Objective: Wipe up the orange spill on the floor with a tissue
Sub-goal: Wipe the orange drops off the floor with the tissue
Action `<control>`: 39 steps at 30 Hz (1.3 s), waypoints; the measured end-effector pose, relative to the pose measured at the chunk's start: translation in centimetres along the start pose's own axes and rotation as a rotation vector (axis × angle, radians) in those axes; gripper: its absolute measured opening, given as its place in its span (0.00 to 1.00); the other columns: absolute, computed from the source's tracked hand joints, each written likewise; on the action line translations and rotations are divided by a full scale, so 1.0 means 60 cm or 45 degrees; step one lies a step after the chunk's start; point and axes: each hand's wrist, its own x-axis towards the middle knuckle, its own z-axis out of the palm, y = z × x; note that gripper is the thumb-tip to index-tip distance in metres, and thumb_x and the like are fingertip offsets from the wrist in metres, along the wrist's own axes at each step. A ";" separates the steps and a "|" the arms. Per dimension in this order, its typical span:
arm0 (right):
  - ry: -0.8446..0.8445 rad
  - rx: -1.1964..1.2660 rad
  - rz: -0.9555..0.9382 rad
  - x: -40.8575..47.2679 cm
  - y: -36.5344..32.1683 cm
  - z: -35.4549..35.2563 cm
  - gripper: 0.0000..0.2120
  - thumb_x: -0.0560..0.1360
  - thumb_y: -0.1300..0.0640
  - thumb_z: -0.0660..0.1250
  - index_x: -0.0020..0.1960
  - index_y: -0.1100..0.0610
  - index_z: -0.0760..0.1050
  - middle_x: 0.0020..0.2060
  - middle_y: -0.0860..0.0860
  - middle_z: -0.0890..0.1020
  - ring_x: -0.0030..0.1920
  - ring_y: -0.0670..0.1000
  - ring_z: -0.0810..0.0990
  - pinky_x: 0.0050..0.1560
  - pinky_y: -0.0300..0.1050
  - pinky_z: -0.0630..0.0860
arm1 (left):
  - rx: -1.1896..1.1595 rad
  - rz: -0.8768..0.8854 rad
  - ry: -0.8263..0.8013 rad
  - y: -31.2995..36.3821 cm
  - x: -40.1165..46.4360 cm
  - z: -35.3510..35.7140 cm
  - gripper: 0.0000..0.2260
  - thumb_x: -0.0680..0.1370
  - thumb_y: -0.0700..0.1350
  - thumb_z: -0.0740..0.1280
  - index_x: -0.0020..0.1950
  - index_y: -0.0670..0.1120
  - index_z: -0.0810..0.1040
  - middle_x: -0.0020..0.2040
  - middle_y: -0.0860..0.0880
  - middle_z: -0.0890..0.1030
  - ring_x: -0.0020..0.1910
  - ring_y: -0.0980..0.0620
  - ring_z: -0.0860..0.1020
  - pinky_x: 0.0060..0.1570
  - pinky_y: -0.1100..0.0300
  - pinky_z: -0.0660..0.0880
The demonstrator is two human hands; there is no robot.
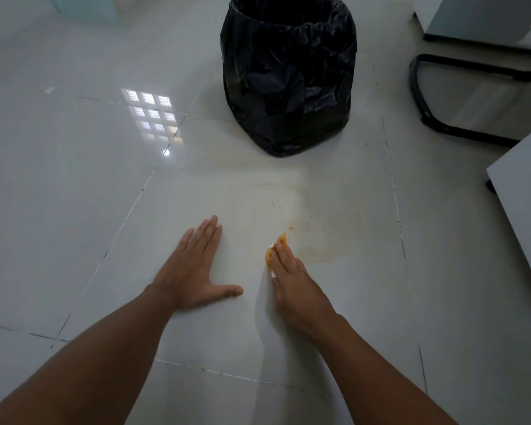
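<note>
My right hand [292, 280] presses an orange-soaked tissue [279, 244] flat on the white tiled floor; only the tissue's front edge shows past my fingertips. A faint orange smear [316, 237] with a few darker specks spreads ahead and to the right of the tissue, with a pale ring reaching toward the bin. My left hand [193, 271] lies palm down on the floor to the left, fingers together and thumb spread, holding nothing.
A bin lined with a black bag [288, 75] stands on the floor straight ahead. A black chair base [423, 99] lies at the right, with a white cabinet [521, 191] on castors at the right edge. Shiny floor tiles [74, 179] stretch left.
</note>
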 end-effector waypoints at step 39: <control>0.060 -0.085 0.453 0.170 0.161 -0.126 0.38 0.81 0.36 0.43 0.80 0.60 0.36 0.80 0.56 0.38 0.79 0.53 0.37 0.77 0.49 0.36 | 0.066 -0.143 0.062 0.004 -0.022 0.025 0.57 0.67 0.81 0.55 0.78 0.36 0.59 0.80 0.40 0.56 0.80 0.44 0.54 0.75 0.40 0.54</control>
